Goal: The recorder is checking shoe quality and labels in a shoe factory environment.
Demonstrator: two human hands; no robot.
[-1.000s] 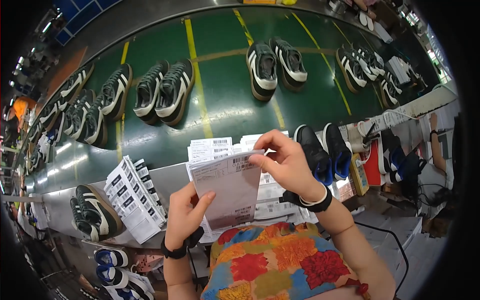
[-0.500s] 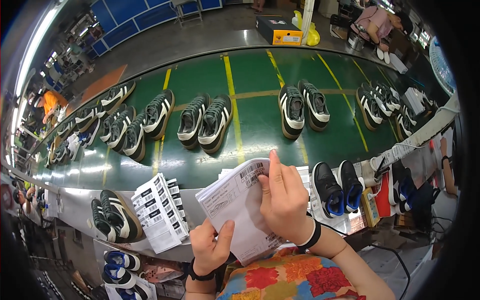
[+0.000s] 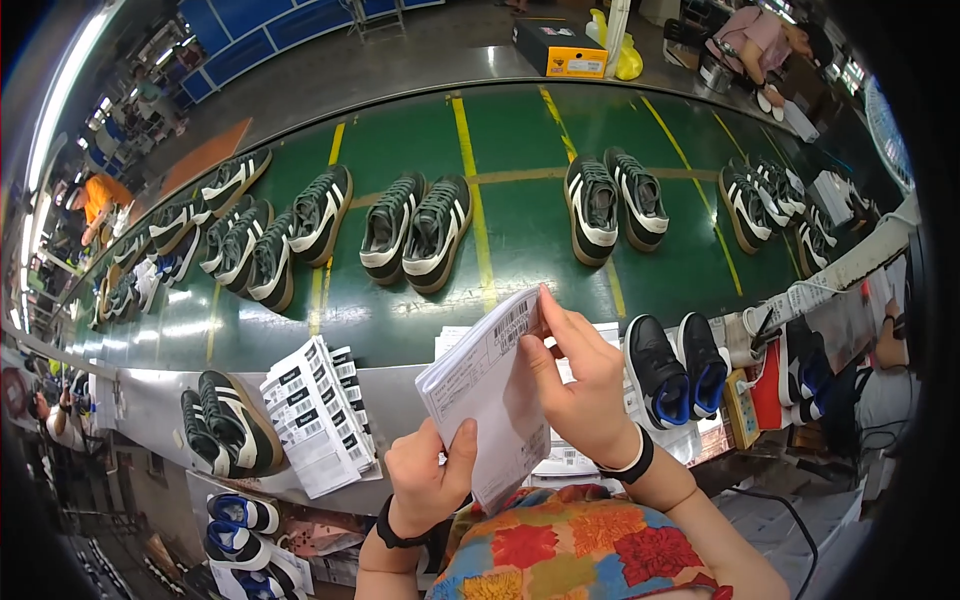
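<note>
Both my hands hold a thick stack of printed white paper sheets (image 3: 490, 405), tilted in front of my chest. My left hand (image 3: 432, 478) grips the lower left edge, its thumb lying on the top sheet. My right hand (image 3: 585, 395) is at the upper right side, with fingers behind the sheets and the thumb in front near a barcode. Behind the stack, more papers (image 3: 565, 455) lie partly hidden on the grey bench. To the left lie fanned label sheets (image 3: 315, 420) with black and white printing.
Green-and-white sneakers stand on the green conveyor (image 3: 500, 240), including one pair (image 3: 415, 232) straight ahead. Another green pair (image 3: 228, 425) is on the bench at left. Black shoes with blue lining (image 3: 675, 370) stand at right. An orange-and-black box (image 3: 560, 50) sits beyond the conveyor.
The stack has tilted more steeply and moved slightly right, its top edge turning away from me. My right hand shifted right with it. The pairs ahead on the conveyor moved slightly right.
</note>
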